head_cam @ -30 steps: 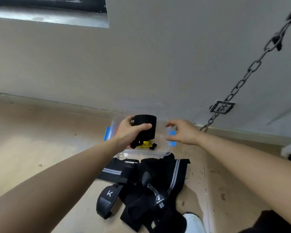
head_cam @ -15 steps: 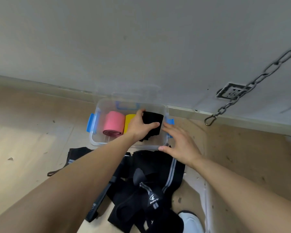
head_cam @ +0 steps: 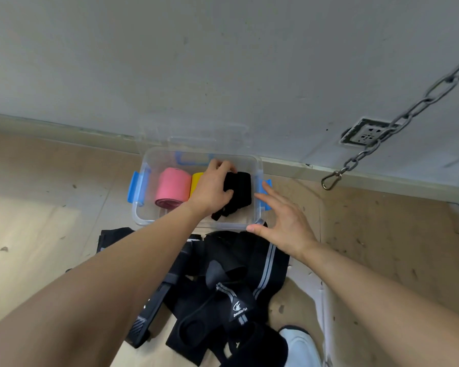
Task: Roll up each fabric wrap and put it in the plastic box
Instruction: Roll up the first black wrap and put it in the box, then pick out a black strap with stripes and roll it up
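Note:
A clear plastic box (head_cam: 143,218) with blue latches stands on the floor against the wall. Inside lie a pink roll (head_cam: 172,188) and a yellow roll (head_cam: 196,180), mostly hidden by my hand. My left hand (head_cam: 212,189) is inside the box, closed on a rolled black wrap (head_cam: 239,192) at the box's right end. My right hand (head_cam: 284,221) hovers open by the box's near right corner, its thumb at the rim. A heap of unrolled black wraps (head_cam: 231,284) with grey stripes lies on the floor in front of the box.
A metal chain (head_cam: 398,123) with a hook hangs at the right, near a wall socket (head_cam: 366,135). My white shoe (head_cam: 300,345) shows at the bottom. The box's clear lid (head_cam: 194,133) leans on the wall behind it. The floor is scuffed plywood.
My left hand has brought the black roll from above the box down into its right end. My right hand has dropped from the far rim to the near right corner.

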The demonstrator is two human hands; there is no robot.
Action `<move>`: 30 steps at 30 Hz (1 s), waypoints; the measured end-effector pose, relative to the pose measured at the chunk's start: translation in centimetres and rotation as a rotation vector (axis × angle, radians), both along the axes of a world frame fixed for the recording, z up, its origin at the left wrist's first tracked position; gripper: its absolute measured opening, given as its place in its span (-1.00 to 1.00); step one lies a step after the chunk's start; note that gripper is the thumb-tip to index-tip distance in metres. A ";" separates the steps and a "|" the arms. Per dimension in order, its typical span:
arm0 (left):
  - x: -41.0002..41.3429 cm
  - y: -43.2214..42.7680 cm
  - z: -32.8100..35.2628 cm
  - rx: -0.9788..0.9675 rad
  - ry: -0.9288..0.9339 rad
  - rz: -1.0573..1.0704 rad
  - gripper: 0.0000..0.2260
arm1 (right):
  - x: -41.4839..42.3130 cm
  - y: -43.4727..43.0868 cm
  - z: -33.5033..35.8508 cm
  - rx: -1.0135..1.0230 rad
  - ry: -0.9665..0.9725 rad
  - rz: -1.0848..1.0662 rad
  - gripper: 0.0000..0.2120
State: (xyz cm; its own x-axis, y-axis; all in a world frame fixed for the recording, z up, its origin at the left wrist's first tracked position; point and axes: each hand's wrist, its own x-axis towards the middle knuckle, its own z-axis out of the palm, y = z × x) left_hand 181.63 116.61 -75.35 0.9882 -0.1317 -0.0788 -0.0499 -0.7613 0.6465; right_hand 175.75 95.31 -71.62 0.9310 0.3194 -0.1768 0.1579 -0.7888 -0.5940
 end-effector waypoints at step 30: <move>-14.9 3.6 2.0 0.256 -0.247 -0.465 -0.71 | -1.9 -0.7 0.6 -0.135 -0.037 -0.036 -0.34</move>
State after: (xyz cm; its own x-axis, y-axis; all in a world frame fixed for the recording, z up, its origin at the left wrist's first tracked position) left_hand 166.71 120.25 -73.37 0.8241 -0.5632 0.0601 -0.5423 -0.7538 0.3711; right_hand 173.84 94.58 -71.02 0.9481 0.2618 -0.1807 0.1484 -0.8664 -0.4768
